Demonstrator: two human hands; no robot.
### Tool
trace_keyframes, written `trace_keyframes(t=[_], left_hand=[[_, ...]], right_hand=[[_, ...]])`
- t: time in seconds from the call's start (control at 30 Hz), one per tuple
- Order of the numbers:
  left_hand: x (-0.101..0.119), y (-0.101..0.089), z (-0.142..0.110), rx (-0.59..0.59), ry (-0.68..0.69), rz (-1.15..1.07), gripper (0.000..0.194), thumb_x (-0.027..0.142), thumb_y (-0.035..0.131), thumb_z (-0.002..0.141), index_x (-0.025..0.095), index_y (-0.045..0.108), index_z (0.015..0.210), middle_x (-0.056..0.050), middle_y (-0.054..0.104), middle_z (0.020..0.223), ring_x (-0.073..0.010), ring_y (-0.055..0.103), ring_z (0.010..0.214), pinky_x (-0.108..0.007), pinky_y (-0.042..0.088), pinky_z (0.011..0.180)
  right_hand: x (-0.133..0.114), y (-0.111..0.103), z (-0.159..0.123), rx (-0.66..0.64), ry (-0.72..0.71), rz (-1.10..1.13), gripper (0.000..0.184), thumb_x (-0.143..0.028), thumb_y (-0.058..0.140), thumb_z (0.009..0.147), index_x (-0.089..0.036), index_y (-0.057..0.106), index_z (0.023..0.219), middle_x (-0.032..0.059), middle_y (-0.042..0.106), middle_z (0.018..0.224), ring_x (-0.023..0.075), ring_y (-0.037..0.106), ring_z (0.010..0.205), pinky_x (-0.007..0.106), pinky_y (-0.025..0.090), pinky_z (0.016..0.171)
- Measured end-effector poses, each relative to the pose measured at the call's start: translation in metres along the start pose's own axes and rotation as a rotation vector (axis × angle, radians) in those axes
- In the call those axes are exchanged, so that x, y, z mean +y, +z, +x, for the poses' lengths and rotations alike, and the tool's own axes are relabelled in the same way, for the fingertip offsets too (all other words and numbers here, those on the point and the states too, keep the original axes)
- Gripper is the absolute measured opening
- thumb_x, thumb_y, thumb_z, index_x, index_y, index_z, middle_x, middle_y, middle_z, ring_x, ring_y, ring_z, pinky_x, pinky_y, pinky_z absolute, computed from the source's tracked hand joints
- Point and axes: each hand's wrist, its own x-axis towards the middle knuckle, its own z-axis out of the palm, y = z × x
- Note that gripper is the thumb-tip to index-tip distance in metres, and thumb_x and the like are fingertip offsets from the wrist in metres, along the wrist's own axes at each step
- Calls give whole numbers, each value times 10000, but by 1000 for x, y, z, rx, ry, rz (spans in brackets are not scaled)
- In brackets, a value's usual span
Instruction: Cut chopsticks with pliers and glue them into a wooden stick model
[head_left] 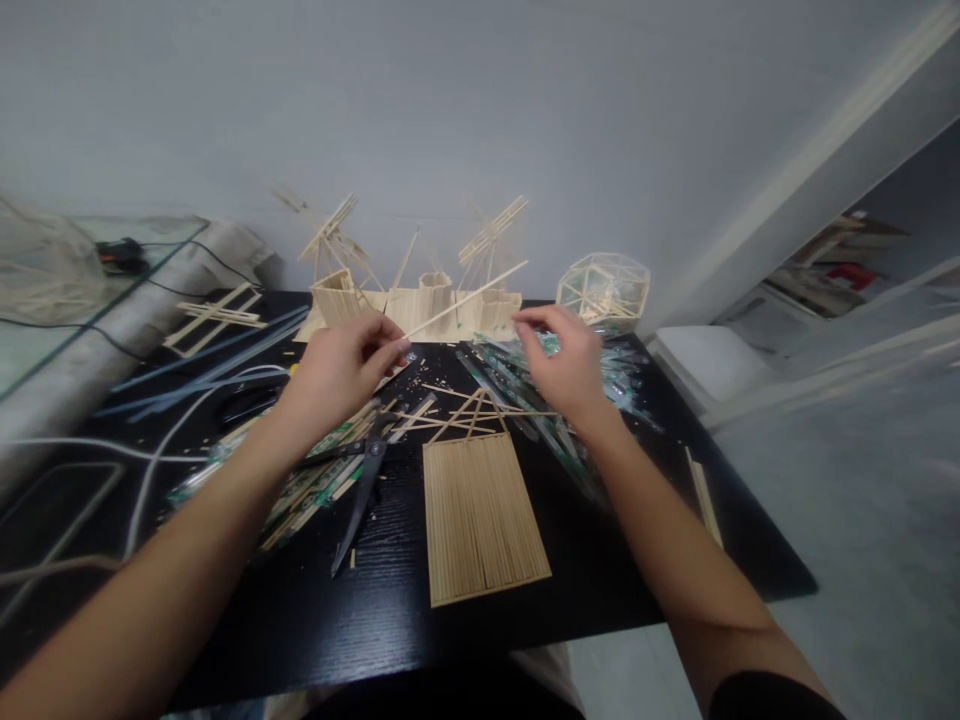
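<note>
One thin stick was pinched at its near end by the left hand, its far end angled up beyond the right-hand fingertips. Right hand: thumb and forefinger were bent close together; whether anything was gripped could not be told.

Counts: one slatted panel was seen between the forearms, nearer the body than either hand, topped by a frame of crossed sticks. One pair of scissors was laid below the left hand. Two stick rotors were mounted beyond the hands; one faceted stick dome was placed behind the right hand, one stick lattice left of the left hand. Wrapped sticks were spread under both hands, too overlapped to be counted.

Surface: black table, wood-grained, crumb-littered beneath the hands. Room: backed by a plain grey wall; one white box was seen right of the right hand.
</note>
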Motion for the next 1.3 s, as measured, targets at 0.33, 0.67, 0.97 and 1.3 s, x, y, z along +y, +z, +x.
trace_keyframes(t=[0.33, 0.67, 0.97, 1.3], left_hand=[[40, -7, -29, 6, 343, 15, 260, 439, 568, 980, 224, 712, 947, 0, 743, 852, -136, 627, 717, -270, 448, 680], [2, -15, -59, -190, 29, 246, 589, 717, 532, 886, 225, 612, 1201, -112, 701, 1172, -298, 666, 1065, -426, 522, 919], [-38, 10, -122, -550, -238, 718, 1073, 784, 551, 771, 27, 411, 1518, -325, 513, 1445, -521, 553, 1262, -599, 466, 1006], [-21, 4, -117, -604, -243, 846, 617, 430, 466, 827, 85, 537, 1334, -258, 604, 1273, -449, 646, 1126, -544, 516, 894]], right_hand=[[-57, -15, -13, -297, -375, -46, 247, -241, 493, 1042, -202, 704, 1164, 112, 722, 1108, 245, 650, 1052, 398, 506, 931], [-54, -30, -5, -142, -172, 0, 284, -255, 442, 1072, -211, 712, 1150, 42, 692, 831, 189, 626, 786, 338, 458, 757], [-47, -23, 0, -568, -84, 111, 146, -336, 718, 922, -204, 753, 869, 12, 736, 846, 143, 596, 712, 307, 409, 704], [-45, -19, 1, -622, -10, 124, 218, -318, 654, 951, -212, 744, 782, -1, 701, 754, 135, 555, 671, 303, 366, 691]])
